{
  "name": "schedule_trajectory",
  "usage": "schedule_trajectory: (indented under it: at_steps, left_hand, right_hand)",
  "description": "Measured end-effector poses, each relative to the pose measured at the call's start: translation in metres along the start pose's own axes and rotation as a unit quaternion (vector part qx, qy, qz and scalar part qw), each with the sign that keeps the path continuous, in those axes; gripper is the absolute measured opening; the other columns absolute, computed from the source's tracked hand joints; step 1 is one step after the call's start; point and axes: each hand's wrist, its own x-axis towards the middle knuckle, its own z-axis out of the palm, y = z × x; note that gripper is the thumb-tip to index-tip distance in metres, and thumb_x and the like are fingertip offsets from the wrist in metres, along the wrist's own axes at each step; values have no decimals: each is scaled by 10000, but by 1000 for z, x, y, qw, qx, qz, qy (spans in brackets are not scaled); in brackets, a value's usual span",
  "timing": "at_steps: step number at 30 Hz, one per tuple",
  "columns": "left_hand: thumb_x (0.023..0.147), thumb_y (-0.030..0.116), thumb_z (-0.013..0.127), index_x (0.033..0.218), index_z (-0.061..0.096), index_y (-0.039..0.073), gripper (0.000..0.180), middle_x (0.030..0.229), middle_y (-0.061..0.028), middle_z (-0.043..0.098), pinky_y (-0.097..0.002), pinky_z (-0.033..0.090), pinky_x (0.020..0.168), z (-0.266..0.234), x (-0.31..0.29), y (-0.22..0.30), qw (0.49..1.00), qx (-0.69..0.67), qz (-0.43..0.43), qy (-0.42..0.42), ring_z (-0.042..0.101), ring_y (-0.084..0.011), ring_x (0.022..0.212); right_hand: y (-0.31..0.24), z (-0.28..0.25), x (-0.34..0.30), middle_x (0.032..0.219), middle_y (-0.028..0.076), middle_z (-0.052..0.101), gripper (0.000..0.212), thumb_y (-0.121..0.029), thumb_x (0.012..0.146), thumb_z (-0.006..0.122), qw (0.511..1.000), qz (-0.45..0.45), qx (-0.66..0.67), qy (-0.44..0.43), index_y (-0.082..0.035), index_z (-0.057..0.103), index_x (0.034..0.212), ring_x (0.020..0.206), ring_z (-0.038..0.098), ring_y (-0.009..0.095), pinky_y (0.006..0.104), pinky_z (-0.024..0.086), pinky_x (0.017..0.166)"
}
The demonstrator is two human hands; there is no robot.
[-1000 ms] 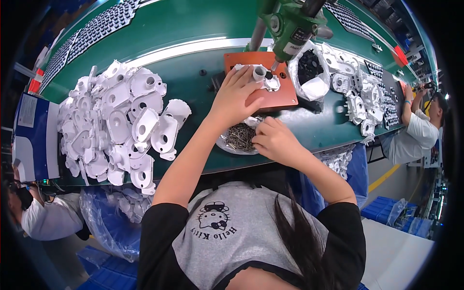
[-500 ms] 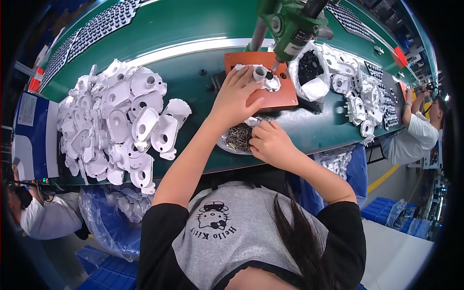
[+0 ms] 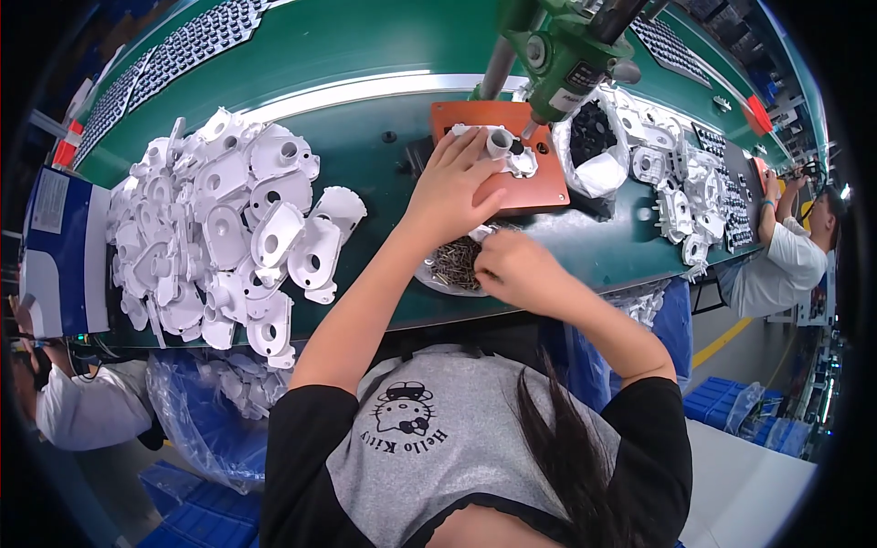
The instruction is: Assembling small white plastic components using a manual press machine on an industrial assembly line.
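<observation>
My left hand [image 3: 454, 187] lies with its fingers stretched over a white plastic housing [image 3: 523, 164], thumb apart. The housing rests on an orange plate [image 3: 539, 190] and has a short round tube; a black piece sits beside the tube. Close below, my right hand [image 3: 519, 269] is closed, fingertips curled at the edge of a clear bag of small metal screws [image 3: 451, 265]. Whatever those fingertips pinch is hidden. Above the plate's right side hangs a green screwdriving machine [image 3: 557, 82], its tip near the housing.
White housings [image 3: 224, 228] are heaped at the left; more housings [image 3: 703, 192] lie at the right. A white bag of black parts [image 3: 592, 137] stands right of the plate. Black trays [image 3: 196, 55] line the back. Co-workers sit on both sides, one person [image 3: 795, 242] at the right.
My right hand has turned slightly, and its fingers are curled more tightly beside the screws. My left hand stays on the housing. The whole view has shifted a little.
</observation>
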Motion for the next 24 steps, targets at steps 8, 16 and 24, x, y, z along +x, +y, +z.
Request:
schedule_trajectory:
  at_steps: [8,16,24]
  left_hand:
    - [808,274,612,1065,636,89,318,1344,-157,457,-442,221,1105,1,-1,-1,1000,8,-4,21,356,-298,1302]
    - [797,224,614,1012,650,90,257,1307,-153,490,-441,258,1090,4,1,2,999,18,0,43,395,-294,1272]
    - [789,213,619,998,651,91,245,1294,-150,502,-444,264,1086,5,1,0,999,15,-2,48,407,-292,1263]
  right_hand:
    - [79,-66,29,733,24,625,146,-121,805,632,907,231,351,-20,24,645,821,658,554,78,237,449,620]
    - [117,-54,51,687,32,595,228,-172,790,620,859,346,371,66,21,636,911,547,523,74,208,402,487]
    - [119,-62,57,701,17,587,196,-160,787,622,857,341,386,23,6,625,892,568,535,69,206,427,507]
